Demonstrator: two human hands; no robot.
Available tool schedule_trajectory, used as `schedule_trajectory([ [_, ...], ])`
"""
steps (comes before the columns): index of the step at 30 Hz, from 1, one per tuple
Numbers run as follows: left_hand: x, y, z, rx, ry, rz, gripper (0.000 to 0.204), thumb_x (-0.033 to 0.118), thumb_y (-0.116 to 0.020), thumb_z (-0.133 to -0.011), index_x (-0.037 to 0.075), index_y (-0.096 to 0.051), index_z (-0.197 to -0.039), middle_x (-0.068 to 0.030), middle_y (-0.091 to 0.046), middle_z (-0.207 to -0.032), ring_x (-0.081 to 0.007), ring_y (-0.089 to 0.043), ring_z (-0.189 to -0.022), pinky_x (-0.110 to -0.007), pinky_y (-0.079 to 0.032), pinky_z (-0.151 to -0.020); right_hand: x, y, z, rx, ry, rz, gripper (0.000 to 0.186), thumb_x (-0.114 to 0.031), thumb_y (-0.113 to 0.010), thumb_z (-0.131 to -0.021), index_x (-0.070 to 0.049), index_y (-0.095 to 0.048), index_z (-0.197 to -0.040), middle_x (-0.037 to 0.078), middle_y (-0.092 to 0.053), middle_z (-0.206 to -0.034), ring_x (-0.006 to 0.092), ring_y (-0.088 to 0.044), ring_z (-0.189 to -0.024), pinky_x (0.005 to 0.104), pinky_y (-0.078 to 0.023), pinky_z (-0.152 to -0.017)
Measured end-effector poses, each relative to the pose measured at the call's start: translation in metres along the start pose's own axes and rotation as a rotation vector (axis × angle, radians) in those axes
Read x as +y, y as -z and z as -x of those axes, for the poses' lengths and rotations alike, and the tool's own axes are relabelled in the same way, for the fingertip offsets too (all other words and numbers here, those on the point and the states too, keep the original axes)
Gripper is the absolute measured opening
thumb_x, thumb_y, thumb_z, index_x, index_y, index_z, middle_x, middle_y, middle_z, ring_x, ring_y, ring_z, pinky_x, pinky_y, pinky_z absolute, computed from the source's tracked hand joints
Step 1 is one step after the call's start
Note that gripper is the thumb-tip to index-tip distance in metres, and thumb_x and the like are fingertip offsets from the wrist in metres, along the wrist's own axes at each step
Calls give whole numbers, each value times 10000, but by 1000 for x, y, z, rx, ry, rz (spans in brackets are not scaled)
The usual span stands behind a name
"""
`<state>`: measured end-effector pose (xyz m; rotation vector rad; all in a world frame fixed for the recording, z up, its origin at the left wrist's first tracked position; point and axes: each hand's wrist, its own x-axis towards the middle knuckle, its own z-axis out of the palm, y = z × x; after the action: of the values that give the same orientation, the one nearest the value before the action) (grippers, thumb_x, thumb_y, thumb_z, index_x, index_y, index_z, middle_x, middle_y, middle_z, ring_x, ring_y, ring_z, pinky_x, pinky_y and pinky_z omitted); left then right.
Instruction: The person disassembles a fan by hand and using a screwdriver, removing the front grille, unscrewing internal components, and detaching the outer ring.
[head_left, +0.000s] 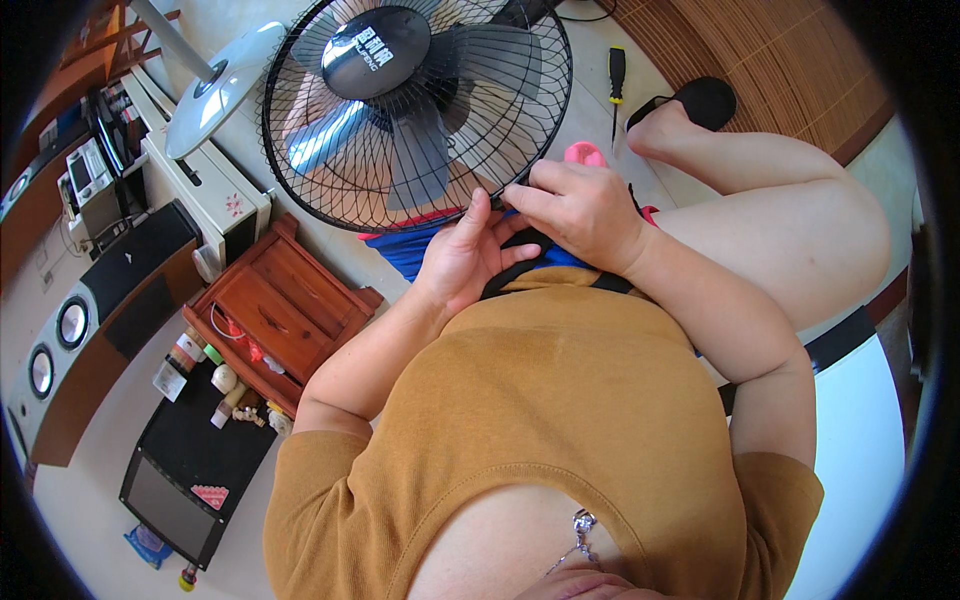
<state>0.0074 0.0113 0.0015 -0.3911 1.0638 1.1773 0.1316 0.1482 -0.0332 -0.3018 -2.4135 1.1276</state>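
A fan with a black wire grille, grey see-through blades and a dark round centre leans toward my lap. My left hand is at the near rim of the grille, its thumb up against the edge and its fingers curled beneath. Just to the right, my right hand pinches the same rim with thumb and forefinger. Its other fingers are bent in, and any small part between the fingertips is hidden. Blue cloth shows under the grille.
On the floor beyond my right hand lies a black and yellow screwdriver, near my foot in a black slipper. A pale round stand base with a pole is at the upper left. A reddish wooden cabinet and a speaker stand left.
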Motion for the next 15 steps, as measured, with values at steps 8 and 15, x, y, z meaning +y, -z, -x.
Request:
schedule_trajectory([
  [8, -1, 2, -2, -24, 14, 26, 431, 428, -458, -935, 67, -511, -1165, -57, -536, -1124, -187, -504, -1100, -409, -490, -886, 2, -5, 1, 27, -32, -89, 123, -110, -633, -696, -120, -576, -805, 25, -499, -718, 198, -571, -620, 319, -460, -507],
  [15, -3, 2, -3, -12, 31, -13, 505, 498, -416, -922, 88, -483, -1209, -61, -518, -1177, -189, -481, -1147, -395, -453, -923, 3, -4, 1, -14, -25, -129, 147, -70, -647, -704, -89, -627, -848, 40, -548, -713, 228, -569, -614, 331, -451, -529],
])
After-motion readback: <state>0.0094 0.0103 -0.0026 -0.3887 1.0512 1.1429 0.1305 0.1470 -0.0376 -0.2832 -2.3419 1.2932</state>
